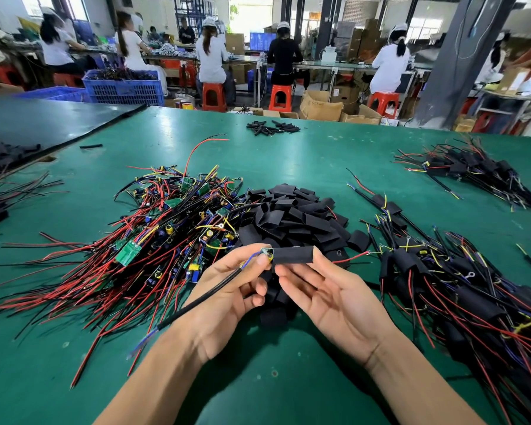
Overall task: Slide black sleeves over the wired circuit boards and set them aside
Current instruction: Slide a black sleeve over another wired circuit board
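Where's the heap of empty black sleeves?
In the head view the sleeve heap lies centrally, bare wired boards to its left, sleeved ones to its right.

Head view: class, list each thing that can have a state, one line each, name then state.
black sleeve, slid almost fully over the board
circuit board, nearly covered, green corner showing
left hand, pinching the board's exposed end
right hand, holding the sleeve
pile of bare boards, unsleeved, tangled
pile of empty sleeves, loose, unused
pile of sleeved boards, finished, set aside
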Demonstrator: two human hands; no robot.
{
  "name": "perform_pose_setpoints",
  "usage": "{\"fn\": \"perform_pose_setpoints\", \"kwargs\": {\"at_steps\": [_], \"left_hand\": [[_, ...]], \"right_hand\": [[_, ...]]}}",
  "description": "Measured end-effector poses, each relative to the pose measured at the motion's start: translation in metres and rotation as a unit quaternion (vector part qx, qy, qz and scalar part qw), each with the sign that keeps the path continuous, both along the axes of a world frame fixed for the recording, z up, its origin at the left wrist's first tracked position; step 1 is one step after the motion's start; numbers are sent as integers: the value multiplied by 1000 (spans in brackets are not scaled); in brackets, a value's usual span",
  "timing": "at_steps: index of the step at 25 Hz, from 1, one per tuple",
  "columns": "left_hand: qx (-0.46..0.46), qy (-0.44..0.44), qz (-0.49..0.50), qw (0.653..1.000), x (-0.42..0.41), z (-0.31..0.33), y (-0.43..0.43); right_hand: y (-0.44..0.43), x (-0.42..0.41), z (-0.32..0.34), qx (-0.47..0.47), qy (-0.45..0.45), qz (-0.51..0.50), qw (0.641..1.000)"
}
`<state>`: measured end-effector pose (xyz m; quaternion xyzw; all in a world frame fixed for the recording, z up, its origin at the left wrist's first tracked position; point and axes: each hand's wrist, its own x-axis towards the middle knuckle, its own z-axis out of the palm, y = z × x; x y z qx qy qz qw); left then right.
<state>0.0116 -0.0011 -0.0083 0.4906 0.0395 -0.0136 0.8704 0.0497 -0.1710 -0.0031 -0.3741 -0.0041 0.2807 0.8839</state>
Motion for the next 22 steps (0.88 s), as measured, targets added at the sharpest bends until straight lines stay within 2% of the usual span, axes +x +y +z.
{"fn": "perform_pose_setpoints", "kwargs": {"at_steps": [5,13,19,22], "left_hand": [[43,-21,85,995,1,-5,-3],[48,-47,117,991,1,1,-9],[38,-30,139,989,2,-3,-11],[32,-22,119,992,1,-4,-12]], "right_hand": [[5,-1,0,9,4,-23,1000],[2,1,0,68,26,-32,997],[8,-1,-7,21,-10,-76,997],[10,-1,-9,24,21,-100,994]]}}
